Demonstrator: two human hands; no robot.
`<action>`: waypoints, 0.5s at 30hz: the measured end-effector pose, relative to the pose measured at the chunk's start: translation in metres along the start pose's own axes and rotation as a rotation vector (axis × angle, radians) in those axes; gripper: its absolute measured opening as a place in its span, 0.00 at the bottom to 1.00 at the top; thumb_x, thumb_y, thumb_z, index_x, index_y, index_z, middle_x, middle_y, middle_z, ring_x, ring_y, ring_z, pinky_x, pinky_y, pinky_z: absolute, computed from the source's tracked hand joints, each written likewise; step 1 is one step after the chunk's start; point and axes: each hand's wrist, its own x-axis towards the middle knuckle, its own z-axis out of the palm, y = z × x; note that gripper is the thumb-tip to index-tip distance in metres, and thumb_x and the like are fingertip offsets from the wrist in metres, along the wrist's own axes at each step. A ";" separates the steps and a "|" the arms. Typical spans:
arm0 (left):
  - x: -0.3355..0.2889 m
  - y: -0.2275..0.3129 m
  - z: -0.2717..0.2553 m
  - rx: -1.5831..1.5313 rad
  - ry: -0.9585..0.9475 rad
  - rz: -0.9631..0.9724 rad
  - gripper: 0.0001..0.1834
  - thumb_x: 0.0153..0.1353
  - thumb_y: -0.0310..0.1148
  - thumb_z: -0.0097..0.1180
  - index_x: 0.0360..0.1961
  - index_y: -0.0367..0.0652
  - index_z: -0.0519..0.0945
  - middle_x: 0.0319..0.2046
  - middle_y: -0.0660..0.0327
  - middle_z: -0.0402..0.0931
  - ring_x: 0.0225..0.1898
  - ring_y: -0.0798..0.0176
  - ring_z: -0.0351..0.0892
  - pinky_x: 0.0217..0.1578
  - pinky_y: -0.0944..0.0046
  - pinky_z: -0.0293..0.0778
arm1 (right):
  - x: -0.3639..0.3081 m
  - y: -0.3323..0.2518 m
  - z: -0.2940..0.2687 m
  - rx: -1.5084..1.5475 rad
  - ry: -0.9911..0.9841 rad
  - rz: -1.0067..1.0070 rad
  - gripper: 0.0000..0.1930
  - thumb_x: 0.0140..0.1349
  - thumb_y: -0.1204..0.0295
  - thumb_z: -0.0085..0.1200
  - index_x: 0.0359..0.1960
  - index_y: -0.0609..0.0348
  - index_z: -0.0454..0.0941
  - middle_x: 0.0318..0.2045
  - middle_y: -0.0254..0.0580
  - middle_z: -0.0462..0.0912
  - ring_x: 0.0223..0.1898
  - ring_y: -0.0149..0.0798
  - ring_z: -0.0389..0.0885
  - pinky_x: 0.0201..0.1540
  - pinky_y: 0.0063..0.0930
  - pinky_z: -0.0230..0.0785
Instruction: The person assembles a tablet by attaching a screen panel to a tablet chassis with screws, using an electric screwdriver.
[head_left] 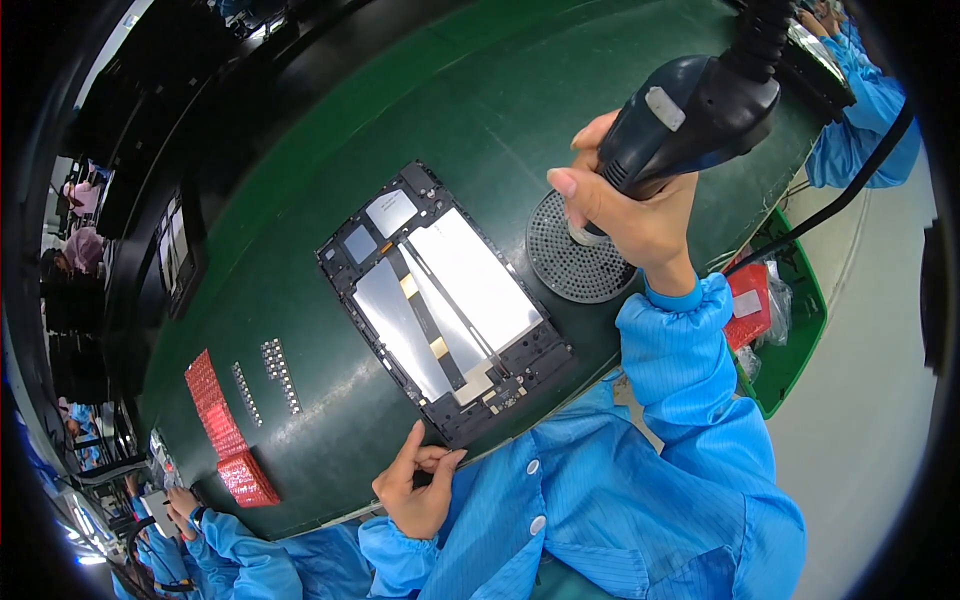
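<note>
An opened tablet [476, 284] lies tilted on the green work table, its silver battery plates, dark flat cables and small circuit boards exposed. My left hand [412, 492] is at its near corner, thumb and forefinger spread apart, the other fingers curled; whether a fingertip touches the edge I cannot tell. To the right of the tablet, my right hand [645, 215] is wrapped round the handle of a black hand tool [690, 120] with a ribbed hose. The tool's lower end is partly hidden by my fingers. Beneath it sits a round, dark perforated disc [575, 265].
Red bubble wrap [222, 425] and two strips of small parts [281, 376] lie at the left of the table [330, 440]. A green bin [805, 330] with red and clear wrap stands at the right, below a black cable [840, 200]. Co-workers in blue sit at both sides.
</note>
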 end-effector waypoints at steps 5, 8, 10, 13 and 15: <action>0.004 0.002 0.005 0.047 -0.013 0.041 0.27 0.45 0.17 0.65 0.50 0.33 0.76 0.21 0.57 0.80 0.21 0.73 0.76 0.26 0.74 0.73 | 0.003 -0.002 0.002 0.023 0.007 0.063 0.11 0.48 0.83 0.64 0.32 0.65 0.74 0.17 0.32 0.77 0.16 0.23 0.74 0.19 0.16 0.64; 0.005 -0.001 0.009 0.071 -0.014 0.077 0.25 0.44 0.17 0.65 0.48 0.32 0.77 0.21 0.57 0.80 0.21 0.73 0.76 0.25 0.74 0.72 | 0.003 -0.004 0.001 -0.003 -0.021 0.073 0.10 0.48 0.83 0.64 0.31 0.65 0.75 0.17 0.32 0.76 0.16 0.23 0.74 0.19 0.16 0.64; 0.004 -0.002 0.008 0.031 0.001 0.061 0.23 0.44 0.17 0.65 0.46 0.32 0.78 0.22 0.56 0.80 0.21 0.72 0.77 0.24 0.74 0.73 | 0.003 -0.001 0.003 0.002 -0.033 0.059 0.10 0.48 0.83 0.64 0.31 0.65 0.75 0.17 0.32 0.76 0.16 0.23 0.74 0.19 0.16 0.64; 0.003 -0.012 -0.001 0.008 0.031 0.117 0.18 0.45 0.17 0.65 0.40 0.33 0.80 0.22 0.55 0.80 0.22 0.70 0.78 0.24 0.72 0.73 | 0.004 -0.002 0.007 -0.024 -0.040 0.056 0.12 0.48 0.84 0.62 0.34 0.65 0.74 0.17 0.34 0.76 0.16 0.26 0.74 0.18 0.18 0.65; 0.001 -0.017 -0.011 0.044 0.080 0.171 0.15 0.45 0.17 0.64 0.37 0.33 0.81 0.23 0.55 0.80 0.23 0.68 0.79 0.25 0.71 0.74 | 0.001 -0.004 0.015 -0.047 -0.035 0.127 0.14 0.49 0.86 0.60 0.38 0.64 0.73 0.19 0.36 0.76 0.16 0.28 0.74 0.19 0.21 0.65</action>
